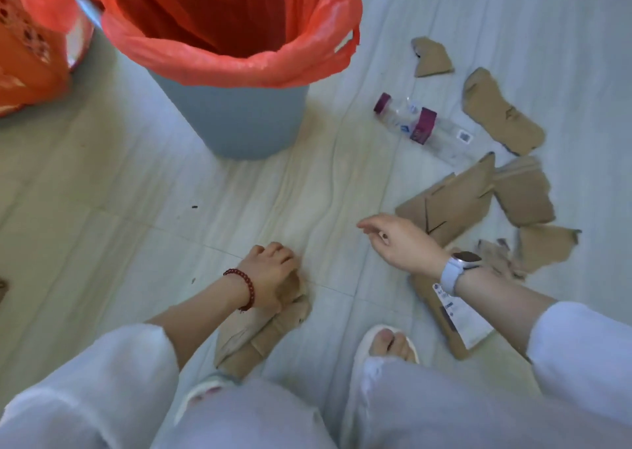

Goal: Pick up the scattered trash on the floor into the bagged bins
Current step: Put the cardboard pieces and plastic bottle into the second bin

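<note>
My left hand (272, 272), with a red bead bracelet, is closed on a folded piece of brown cardboard (260, 332) low over the floor by my feet. My right hand (396, 240), with a white watch on the wrist, hovers with fingers spread and nothing in it, just left of a large cardboard scrap (451, 202). Several more cardboard scraps lie to the right, among them one (502, 113) near a clear plastic bottle (424, 127) with a maroon label. A grey bin (236, 120) lined with a red bag (239, 62) stands ahead.
A second bin with an orange bag (27, 55) stands at the far left. A cardboard piece with a white shipping label (458, 315) lies under my right forearm. My feet in white slippers (386, 342) stand on the pale tiled floor (119, 209).
</note>
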{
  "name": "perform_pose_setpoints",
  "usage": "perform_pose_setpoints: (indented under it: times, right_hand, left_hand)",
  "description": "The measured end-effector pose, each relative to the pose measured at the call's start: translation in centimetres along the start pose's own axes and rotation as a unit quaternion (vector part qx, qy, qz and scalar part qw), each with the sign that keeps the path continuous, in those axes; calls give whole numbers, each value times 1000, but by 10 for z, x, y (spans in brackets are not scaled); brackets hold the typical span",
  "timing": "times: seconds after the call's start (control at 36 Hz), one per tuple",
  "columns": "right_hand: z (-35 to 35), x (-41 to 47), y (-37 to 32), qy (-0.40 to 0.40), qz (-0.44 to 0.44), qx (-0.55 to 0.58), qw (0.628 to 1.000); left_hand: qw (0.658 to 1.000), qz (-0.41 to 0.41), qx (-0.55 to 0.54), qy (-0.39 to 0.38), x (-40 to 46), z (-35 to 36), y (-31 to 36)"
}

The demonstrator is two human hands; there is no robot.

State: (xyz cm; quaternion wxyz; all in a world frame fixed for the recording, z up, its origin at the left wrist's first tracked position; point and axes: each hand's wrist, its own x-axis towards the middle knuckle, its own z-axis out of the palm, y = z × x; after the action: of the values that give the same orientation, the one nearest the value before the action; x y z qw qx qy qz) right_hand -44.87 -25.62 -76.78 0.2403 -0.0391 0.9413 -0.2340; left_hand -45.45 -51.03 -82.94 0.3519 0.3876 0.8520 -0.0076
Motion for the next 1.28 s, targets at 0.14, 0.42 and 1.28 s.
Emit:
perform_pose_setpoints:
  times: [0.14, 0.42, 1.28]
  right_hand:
    - [19, -56, 39, 68, 71, -26, 995]
    - [39, -120, 96, 148, 352, -158, 911]
    - [-213, -38, -47, 453, 119, 23, 883]
  left_hand:
    - [1000, 25, -15, -1, 22, -11, 16]
    - [981, 24, -193, 10, 54, -76, 54]
    - [666, -29, -353, 657, -37, -314, 51]
